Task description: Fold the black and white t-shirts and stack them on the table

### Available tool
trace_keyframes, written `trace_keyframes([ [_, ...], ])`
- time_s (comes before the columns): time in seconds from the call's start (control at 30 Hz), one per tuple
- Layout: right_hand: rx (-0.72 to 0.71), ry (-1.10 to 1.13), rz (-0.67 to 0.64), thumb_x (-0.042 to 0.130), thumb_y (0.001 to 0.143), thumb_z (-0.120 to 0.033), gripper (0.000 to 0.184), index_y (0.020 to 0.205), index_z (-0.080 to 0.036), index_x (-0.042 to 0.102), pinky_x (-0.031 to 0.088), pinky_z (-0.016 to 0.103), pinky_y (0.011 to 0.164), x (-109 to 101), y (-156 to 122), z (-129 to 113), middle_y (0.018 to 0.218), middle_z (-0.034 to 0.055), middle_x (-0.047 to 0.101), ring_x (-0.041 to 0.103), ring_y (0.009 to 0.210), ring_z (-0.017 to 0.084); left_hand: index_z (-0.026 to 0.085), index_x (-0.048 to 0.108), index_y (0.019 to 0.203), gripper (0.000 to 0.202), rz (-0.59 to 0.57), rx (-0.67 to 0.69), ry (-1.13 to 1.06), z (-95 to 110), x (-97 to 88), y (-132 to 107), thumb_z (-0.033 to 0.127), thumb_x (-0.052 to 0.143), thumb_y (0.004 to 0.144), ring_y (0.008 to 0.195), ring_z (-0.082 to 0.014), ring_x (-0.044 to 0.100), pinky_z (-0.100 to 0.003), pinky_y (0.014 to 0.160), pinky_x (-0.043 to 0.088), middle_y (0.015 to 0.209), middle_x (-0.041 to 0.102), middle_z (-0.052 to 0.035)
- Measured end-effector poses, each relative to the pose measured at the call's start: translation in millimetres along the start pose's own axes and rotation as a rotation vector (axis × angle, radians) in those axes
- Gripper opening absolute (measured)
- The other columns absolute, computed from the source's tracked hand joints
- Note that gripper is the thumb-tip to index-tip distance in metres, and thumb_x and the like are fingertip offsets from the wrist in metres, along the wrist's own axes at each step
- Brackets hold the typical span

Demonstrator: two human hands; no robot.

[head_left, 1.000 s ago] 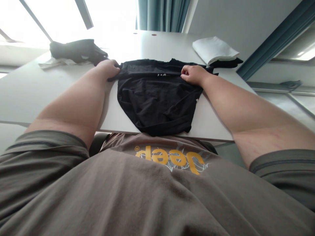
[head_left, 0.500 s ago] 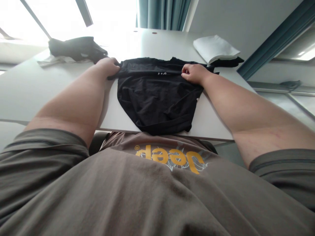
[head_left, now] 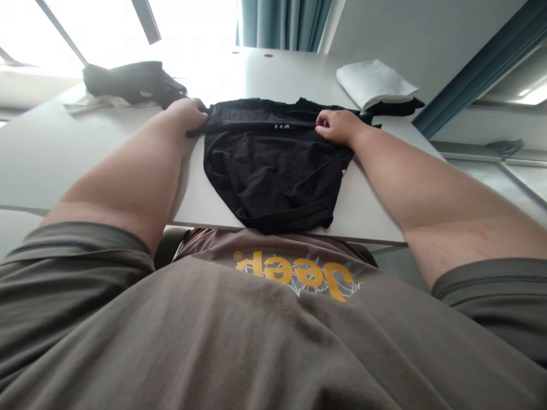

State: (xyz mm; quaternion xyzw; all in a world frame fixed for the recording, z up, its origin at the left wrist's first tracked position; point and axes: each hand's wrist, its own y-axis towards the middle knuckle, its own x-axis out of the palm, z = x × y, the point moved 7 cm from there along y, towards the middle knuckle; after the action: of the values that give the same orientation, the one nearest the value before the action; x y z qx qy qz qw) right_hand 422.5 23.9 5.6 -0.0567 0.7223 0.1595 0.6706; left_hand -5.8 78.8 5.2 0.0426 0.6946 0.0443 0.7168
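A black T-shirt [head_left: 277, 171] lies spread on the white table in front of me, its lower end reaching the near edge by my body. A small pale print shows near its upper middle, partly covered by a fold. At the shirt's upper left, my left hand [head_left: 193, 113] is closed on the sleeve area, fingertips partly hidden. My right hand [head_left: 335, 126] rests on the upper right part with fingers curled and pinching the black cloth. The fabric between both hands forms a horizontal ridge.
On the white table [head_left: 282, 80], a crumpled dark garment [head_left: 132, 82] lies over pale cloth [head_left: 92, 105] at the far left. A folded white cloth [head_left: 376, 82] rests on a folded black one [head_left: 397, 107] at the far right. Blue curtains [head_left: 284, 25] hang beyond the table.
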Motion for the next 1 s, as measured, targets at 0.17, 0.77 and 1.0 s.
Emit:
trace_keyframes([
  [0.17,0.007,-0.006,-0.008,0.059,0.105,-0.029,0.029,0.126,-0.012,0.07,0.038,0.034,0.089,-0.2,-0.6,-1.3,0.124,0.0162,0.073,0.062,0.102,0.023,0.018,0.067,0.148,0.059,-0.007,0.005,0.006,0.2,-1.1,-0.1,0.046,0.064,0.097,0.117,-0.0323,0.062,-0.045,0.101,0.053,0.14,0.067,-0.0095],
  [0.77,-0.018,-0.029,0.014,0.059,0.104,-0.031,0.029,0.124,-0.014,0.071,0.041,0.035,0.088,2.5,3.4,2.0,0.121,0.0151,0.074,0.064,0.1,0.024,0.013,0.068,0.148,0.055,-0.002,0.022,0.001,4.2,-3.4,-4.2,0.04,0.064,0.1,0.123,-0.035,0.063,-0.048,0.104,0.053,0.142,0.067,-0.0147],
  [1.0,-0.006,-0.014,0.002,0.059,0.105,-0.03,0.026,0.124,-0.015,0.069,0.04,0.034,0.088,1.7,1.9,1.5,0.122,0.0145,0.074,0.061,0.098,0.022,0.016,0.069,0.147,0.055,0.005,0.017,0.007,3.0,-2.1,-4.1,0.043,0.063,0.099,0.12,-0.0324,0.063,-0.042,0.102,0.051,0.14,0.068,-0.0122],
])
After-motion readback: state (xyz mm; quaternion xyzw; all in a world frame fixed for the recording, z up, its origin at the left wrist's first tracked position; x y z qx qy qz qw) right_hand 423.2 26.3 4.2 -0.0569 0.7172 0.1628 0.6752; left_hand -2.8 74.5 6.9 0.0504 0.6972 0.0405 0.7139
